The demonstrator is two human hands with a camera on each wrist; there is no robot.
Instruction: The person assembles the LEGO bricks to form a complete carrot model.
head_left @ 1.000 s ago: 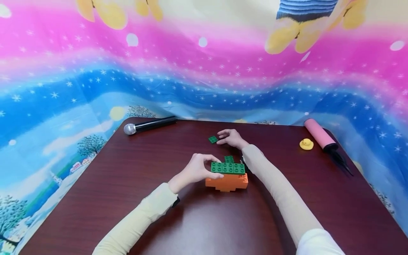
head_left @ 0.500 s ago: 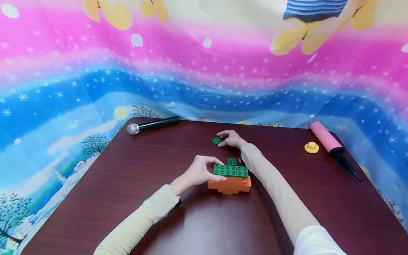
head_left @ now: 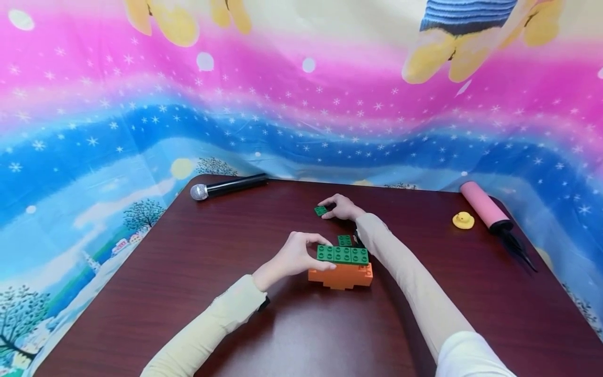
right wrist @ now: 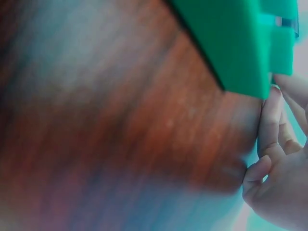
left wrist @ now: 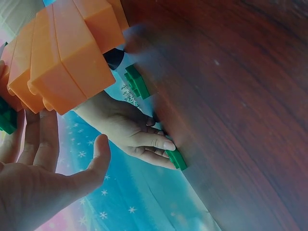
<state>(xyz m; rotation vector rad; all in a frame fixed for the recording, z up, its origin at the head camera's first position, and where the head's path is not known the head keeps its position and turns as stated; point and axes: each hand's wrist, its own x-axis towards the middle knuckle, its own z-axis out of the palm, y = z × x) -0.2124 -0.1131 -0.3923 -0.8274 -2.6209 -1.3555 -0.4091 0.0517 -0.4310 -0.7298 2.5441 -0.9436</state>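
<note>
Midway on the table stands a block build (head_left: 340, 275) of orange toy bricks, topped by a row of green bricks (head_left: 342, 254). My left hand (head_left: 294, 255) grips its left end, thumb along the near side and fingers behind; in the left wrist view those fingers lie against the orange bricks. Farther back, my right hand (head_left: 344, 208) pinches a small green toy brick (head_left: 321, 210) between thumb and fingers, low at the tabletop. Another small green brick (head_left: 344, 240) lies just behind the build, beside the right wrist. A green brick (right wrist: 231, 48) looms large in the right wrist view.
A black microphone (head_left: 231, 187) with a silver head lies at the table's (head_left: 198, 251) back left. At the back right are a yellow rubber duck (head_left: 464, 220) and a pink hand pump (head_left: 485, 206). A patterned curtain (head_left: 301, 115) hangs along the far edge.
My right hand's thumb and fingers have closed on the far small green brick. The left hand keeps its hold on the build; the head view has shifted slightly.
</note>
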